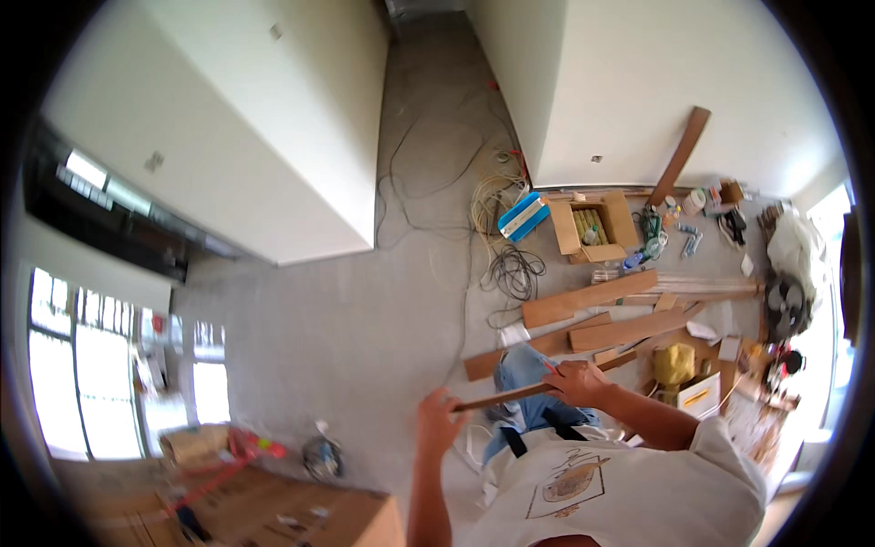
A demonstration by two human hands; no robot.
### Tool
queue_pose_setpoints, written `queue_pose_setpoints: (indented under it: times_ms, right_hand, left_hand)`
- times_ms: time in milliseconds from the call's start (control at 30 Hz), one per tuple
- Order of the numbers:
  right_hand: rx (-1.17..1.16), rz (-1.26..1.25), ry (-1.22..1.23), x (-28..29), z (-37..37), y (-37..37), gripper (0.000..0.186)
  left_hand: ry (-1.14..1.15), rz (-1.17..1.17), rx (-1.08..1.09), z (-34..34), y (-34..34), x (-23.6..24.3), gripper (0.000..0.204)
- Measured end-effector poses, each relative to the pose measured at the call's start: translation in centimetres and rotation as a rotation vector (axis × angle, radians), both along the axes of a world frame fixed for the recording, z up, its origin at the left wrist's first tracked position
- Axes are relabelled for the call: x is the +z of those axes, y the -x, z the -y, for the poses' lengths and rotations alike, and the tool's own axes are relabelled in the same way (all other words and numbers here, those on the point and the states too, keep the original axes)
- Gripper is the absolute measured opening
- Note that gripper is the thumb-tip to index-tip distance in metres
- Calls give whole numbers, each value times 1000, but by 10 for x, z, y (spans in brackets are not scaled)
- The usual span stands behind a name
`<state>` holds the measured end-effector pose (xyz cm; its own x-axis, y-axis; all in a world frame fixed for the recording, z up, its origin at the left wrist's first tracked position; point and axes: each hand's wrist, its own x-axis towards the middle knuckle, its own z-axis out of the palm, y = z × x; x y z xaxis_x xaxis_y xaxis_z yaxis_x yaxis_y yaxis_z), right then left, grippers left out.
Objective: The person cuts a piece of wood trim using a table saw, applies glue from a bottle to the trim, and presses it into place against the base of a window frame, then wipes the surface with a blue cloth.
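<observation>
A narrow brown wooden strip [504, 397] spans the space between my two hands, above my bent knee in blue jeans. My left hand [437, 421] closes round its left end. Toward the other end, my right hand [580, 383] grips the strip, and a thin red pencil-like stick [550, 367] pokes out from its fingers. Just beyond my knees, several brown floor planks [591, 299] lie loosely over one another on the grey floor. One shorter plank [636, 328] rests beside my right hand. My right palm hides part of the strip.
An open cardboard box [622, 217] stands by the wall, with a blue-and-white case [523, 217] beside it. Black cable [513, 273] lies coiled on the floor. One plank [680, 157] leans on the wall. Large cardboard [301, 510] fills the lower left; a yellow bag [674, 364] sits at right.
</observation>
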<state>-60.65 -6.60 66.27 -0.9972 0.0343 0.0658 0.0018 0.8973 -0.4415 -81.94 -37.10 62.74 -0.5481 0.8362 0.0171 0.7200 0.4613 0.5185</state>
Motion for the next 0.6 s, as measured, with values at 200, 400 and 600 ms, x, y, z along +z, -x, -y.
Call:
queue_pose_setpoints:
  times_ms: [200, 400, 600]
  right_hand:
    - [79, 133, -24, -60, -26, 136, 27]
    - [231, -273, 193, -126, -99, 338, 19]
    - [-150, -151, 450, -80, -207, 520, 23]
  left_hand:
    - [24, 136, -262, -98, 86, -38, 39]
    - [345, 259, -51, -148, 240, -95, 34]
    - [512, 484, 300, -191, 395, -110, 32]
